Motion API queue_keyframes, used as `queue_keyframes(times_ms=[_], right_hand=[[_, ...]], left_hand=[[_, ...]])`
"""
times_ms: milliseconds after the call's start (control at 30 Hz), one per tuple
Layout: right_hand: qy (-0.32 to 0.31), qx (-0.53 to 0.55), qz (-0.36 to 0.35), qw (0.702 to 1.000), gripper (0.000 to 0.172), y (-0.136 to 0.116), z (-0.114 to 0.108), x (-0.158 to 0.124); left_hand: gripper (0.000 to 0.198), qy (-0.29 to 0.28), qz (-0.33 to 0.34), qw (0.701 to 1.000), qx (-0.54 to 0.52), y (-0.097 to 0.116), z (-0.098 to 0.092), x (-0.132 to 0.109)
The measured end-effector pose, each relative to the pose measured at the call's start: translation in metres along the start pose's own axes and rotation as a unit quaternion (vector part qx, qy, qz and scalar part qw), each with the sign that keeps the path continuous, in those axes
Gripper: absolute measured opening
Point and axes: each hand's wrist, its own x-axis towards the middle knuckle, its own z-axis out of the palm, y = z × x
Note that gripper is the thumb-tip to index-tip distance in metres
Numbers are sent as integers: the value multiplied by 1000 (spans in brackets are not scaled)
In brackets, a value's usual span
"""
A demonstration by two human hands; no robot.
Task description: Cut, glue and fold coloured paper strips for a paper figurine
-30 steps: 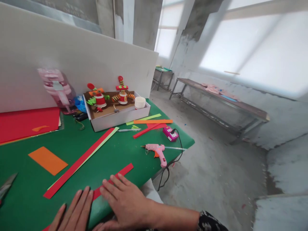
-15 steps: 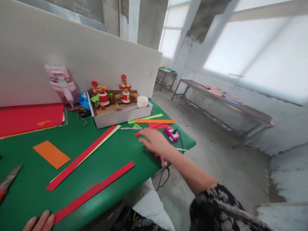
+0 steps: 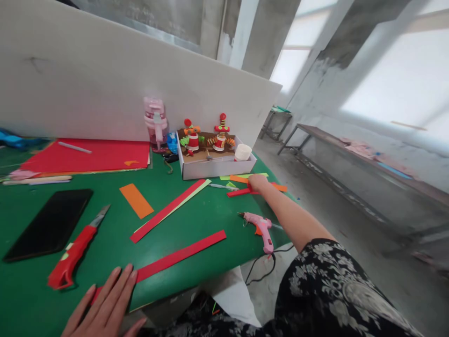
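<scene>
My left hand (image 3: 108, 302) lies flat, fingers stretched, over the near end of a red paper strip (image 3: 182, 256) on the green table. At the far right of the table, my right hand (image 3: 257, 181) rests among paper strips; its fingers are hidden, so I cannot tell whether it grips one. A red strip (image 3: 237, 192) sticks out to its left, and an orange strip (image 3: 239, 179) passes beneath it. Nearer me than that hand lies a pink glue gun (image 3: 261, 227). Beyond my left hand is a red utility knife (image 3: 77, 250).
A white box (image 3: 219, 168) holds two paper-and-cup figures (image 3: 192, 140) and white cups (image 3: 242, 152). A black tablet or phone (image 3: 49, 224), an orange paper piece (image 3: 136, 200), a red and green strip pair (image 3: 168, 213) and red sheets (image 3: 91, 157) lie on the table (image 3: 196, 224).
My right hand has moved farther back, from above the glue gun onto the strips. The view has swung left, showing more of the left hand, the knife and the black device.
</scene>
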Motion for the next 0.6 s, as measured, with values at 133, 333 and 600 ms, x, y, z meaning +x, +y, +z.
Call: queue_keyframes(times_ms=[133,333,600], right_hand=[[11,3,3,1000,38,2,1,1],[89,37,-43,994,26,14,-34,-19],[212,10,-217,953,31,-31,-61,-73]], left_hand=[[79,-25,8,1000,15,1,-6,5],[78,-25,17,999,27,7,-10,8],[62,-23,55,996,65,-4,-27,46]])
